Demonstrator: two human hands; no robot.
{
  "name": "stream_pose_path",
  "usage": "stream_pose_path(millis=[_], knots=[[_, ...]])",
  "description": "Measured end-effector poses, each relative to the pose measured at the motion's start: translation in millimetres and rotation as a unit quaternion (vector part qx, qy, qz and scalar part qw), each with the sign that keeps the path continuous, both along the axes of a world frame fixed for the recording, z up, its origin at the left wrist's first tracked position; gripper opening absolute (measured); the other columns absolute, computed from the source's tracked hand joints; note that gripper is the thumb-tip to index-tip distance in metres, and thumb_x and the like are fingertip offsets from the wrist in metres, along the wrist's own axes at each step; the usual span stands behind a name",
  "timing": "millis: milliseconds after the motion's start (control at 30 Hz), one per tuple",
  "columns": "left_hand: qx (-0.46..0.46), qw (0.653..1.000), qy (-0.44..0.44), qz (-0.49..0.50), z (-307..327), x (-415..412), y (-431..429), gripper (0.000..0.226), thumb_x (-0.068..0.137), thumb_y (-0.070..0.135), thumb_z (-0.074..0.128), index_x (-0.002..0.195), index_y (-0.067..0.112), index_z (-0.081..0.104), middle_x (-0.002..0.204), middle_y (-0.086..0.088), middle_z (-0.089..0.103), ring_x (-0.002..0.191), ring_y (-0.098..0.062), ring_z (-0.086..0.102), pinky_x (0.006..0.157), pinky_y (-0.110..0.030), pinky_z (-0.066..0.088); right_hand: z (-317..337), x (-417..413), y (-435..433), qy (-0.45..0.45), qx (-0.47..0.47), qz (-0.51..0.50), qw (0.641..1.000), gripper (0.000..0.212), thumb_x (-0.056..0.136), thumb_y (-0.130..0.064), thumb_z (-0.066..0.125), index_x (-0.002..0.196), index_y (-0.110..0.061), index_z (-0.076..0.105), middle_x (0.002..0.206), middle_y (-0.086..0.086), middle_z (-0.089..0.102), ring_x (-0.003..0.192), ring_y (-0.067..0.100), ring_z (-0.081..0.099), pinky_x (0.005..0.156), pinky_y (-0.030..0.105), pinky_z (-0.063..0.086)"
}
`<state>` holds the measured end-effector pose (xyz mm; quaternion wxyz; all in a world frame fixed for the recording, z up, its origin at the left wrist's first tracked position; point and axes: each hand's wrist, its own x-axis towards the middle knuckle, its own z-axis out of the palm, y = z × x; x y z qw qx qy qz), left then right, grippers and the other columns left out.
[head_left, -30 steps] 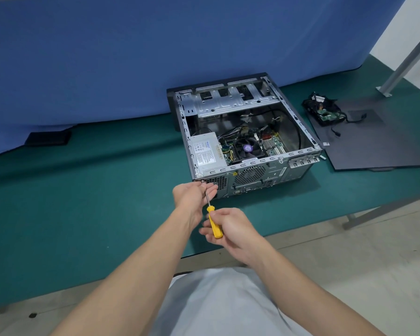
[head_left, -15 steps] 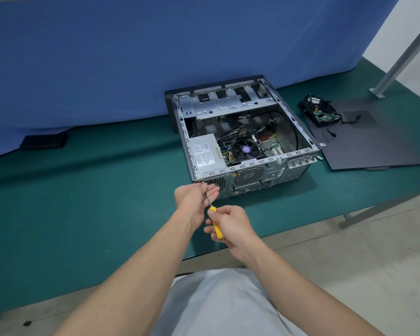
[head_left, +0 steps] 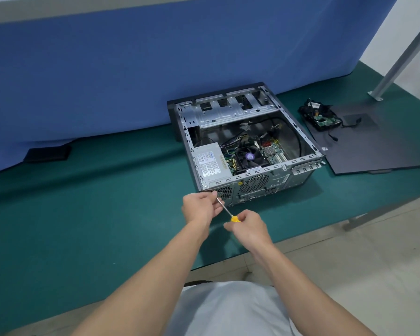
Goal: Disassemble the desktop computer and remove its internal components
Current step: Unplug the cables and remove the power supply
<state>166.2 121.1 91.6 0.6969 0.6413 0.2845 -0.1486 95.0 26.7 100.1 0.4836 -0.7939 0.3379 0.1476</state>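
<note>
1. The computer case (head_left: 272,183) is lying open on the green table (head_left: 83,214), just beyond both hands. Its back panel is facing the person.
2. The screwdriver (head_left: 228,212) is slanting up and left toward the near-left corner of the case. Its tip is hiding behind the left fingers, so contact with the panel cannot be told.
3. The right hand (head_left: 249,230) is clenching the yellow handle, most of it buried in the fist. The left hand (head_left: 200,208) is pinching the metal shaft near its far end, right against the case corner.
4. Inside the case, a grey power supply (head_left: 210,163) is sitting at the near left, directly behind that corner. A black fan (head_left: 249,156) is sitting just right of it among loose cables.
5. To the right of the case, a dark side panel (head_left: 374,151) is lying flat. A hard drive (head_left: 321,118) with trailing cables is resting on its far left corner.
6. A blue cloth (head_left: 155,57) is hanging along the far edge, and a grey metal post (head_left: 403,52) is leaning at the far right.
7. Both bare forearms are reaching forward from the near edge, converging, with the right hand nearer than the left and its back turned up.
</note>
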Motion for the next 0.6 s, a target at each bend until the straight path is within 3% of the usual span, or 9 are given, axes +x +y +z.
stream_pose_path(millis=[133,233,300,400,533,600], knots=[[0.029,0.998,-0.036,-0.052,4,2,-1,0.011,0.091,0.006,0.066,0.082,0.002,0.070,0.073,-0.011,0.073,0.068,-0.020,0.073,0.067,-0.030,0.060,1,-5,-4,0.003,-0.080,-0.033,0.996,0.023,0.080,-0.029,0.068,0.065,-0.017,0.053,0.064,0.000,0.059,0.066,0.022,0.055,0.054,0.029,0.038],[0.110,0.971,-0.133,-0.166,12,3,-3,0.013,0.091,0.009,0.065,0.083,0.004,0.074,0.069,-0.004,0.073,0.069,-0.018,0.073,0.073,-0.033,0.060,10,-4,-13,-0.089,-0.006,-0.133,0.987,0.023,0.081,-0.031,0.071,0.066,-0.017,0.060,0.057,-0.004,0.057,0.063,0.020,0.052,0.054,0.029,0.036],[0.183,0.921,-0.217,-0.266,19,3,-7,0.018,0.091,0.016,0.066,0.075,0.015,0.074,0.067,0.000,0.072,0.072,-0.020,0.071,0.076,-0.035,0.058,22,1,-19,-0.145,0.013,-0.171,0.975,0.019,0.081,-0.035,0.071,0.068,-0.023,0.064,0.058,-0.008,0.060,0.063,0.014,0.054,0.055,0.028,0.037],[0.279,0.827,-0.328,-0.360,28,7,-18,0.017,0.092,0.022,0.064,0.082,0.014,0.075,0.067,-0.002,0.069,0.071,-0.026,0.063,0.069,-0.038,0.052,37,16,-31,-0.181,0.010,-0.173,0.968,0.012,0.081,-0.038,0.070,0.073,-0.029,0.069,0.065,-0.012,0.066,0.068,0.006,0.059,0.056,0.025,0.039],[0.302,0.763,-0.412,-0.396,35,17,-43,0.015,0.093,0.013,0.061,0.095,0.011,0.076,0.073,-0.009,0.072,0.066,-0.028,0.063,0.066,-0.040,0.051,42,33,-55,-0.178,0.003,-0.180,0.967,0.011,0.081,-0.033,0.072,0.073,-0.026,0.071,0.066,-0.009,0.066,0.066,0.010,0.057,0.055,0.025,0.040],[0.314,0.729,-0.449,-0.411,35,25,-56,0.013,0.092,0.010,0.062,0.091,0.009,0.075,0.072,-0.009,0.071,0.063,-0.028,0.061,0.064,-0.040,0.049,41,38,-72,-0.173,0.011,-0.184,0.967,0.010,0.080,-0.029,0.073,0.071,-0.025,0.072,0.067,-0.008,0.068,0.069,0.012,0.060,0.057,0.026,0.043]])
